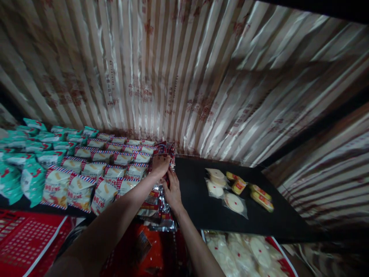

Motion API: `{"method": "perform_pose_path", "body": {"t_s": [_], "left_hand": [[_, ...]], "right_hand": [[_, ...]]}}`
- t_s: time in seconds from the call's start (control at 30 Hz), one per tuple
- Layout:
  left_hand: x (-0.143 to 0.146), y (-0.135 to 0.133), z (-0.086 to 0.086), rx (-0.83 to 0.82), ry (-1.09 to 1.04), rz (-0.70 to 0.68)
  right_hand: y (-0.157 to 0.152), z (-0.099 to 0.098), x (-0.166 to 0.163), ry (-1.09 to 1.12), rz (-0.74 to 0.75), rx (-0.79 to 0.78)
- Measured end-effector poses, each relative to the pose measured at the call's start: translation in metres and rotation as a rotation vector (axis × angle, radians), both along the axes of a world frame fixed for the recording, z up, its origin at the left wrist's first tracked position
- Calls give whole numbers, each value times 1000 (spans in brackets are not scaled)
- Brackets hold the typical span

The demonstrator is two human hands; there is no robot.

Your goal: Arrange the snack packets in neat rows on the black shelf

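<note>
At the right end of the rows of snack bags, a column of shiny dark red packets [161, 148] runs from the wall covering to the front of the black shelf. My left hand [160, 166] is at the back of this column, its fingers bent and closed on a dark red packet; the fingertips are partly hidden. Lower and to its right, my right hand [173, 190] rests along the column's right side with its fingers stretched out. Red and silver packets [152, 204] lie below the hands, partly covered by my left forearm.
White snack bags [93, 169] stand in rows, with teal bags [31, 177] farther left. Round white packs [235, 203] and yellow packs [262, 198] lie on the black shelf [196, 192]. Below are a red basket [25, 238], an orange bag [148, 250] and a container of white packs [245, 250].
</note>
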State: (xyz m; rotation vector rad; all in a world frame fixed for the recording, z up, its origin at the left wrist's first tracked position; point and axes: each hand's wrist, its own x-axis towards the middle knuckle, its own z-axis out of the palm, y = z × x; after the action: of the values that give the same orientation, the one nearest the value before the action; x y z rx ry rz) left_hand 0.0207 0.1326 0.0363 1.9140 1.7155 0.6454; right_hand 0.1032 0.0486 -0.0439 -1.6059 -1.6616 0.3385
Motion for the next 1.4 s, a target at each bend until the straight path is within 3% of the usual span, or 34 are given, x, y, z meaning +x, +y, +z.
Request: {"method": "perform_pose_path", "body": {"t_s": [0.27, 0.73, 0.9, 1.03, 1.13, 1.2, 1.27, 1.33, 1.4], "left_hand": [[-5, -13, 3, 48, 27, 61], [-13, -27, 15, 146, -8, 29], [-27, -50, 18, 279, -68, -13], [-46, -94, 18, 465, -205, -42], [-63, -152, 0, 529, -366, -173], [-75, -196, -26, 458, -449, -312], [-85, -235, -58, 307, -532, -351], [-93, -262, -90, -39, -578, -215], [-98, -273, -118, -474, -566, 131]], "right_hand": [[-1, 12, -1, 6, 17, -33], [-20, 36, 4, 141, 12, -122], [-31, 33, 4, 213, -46, -124], [-46, 34, -1, 315, -133, -17], [-75, 35, -6, 473, -207, 68], [-105, 34, -11, 552, -210, 77], [-138, 28, -16, 541, -152, 27], [-170, 16, -23, 463, -45, -102], [-192, -4, -30, 374, 65, -310]]}}
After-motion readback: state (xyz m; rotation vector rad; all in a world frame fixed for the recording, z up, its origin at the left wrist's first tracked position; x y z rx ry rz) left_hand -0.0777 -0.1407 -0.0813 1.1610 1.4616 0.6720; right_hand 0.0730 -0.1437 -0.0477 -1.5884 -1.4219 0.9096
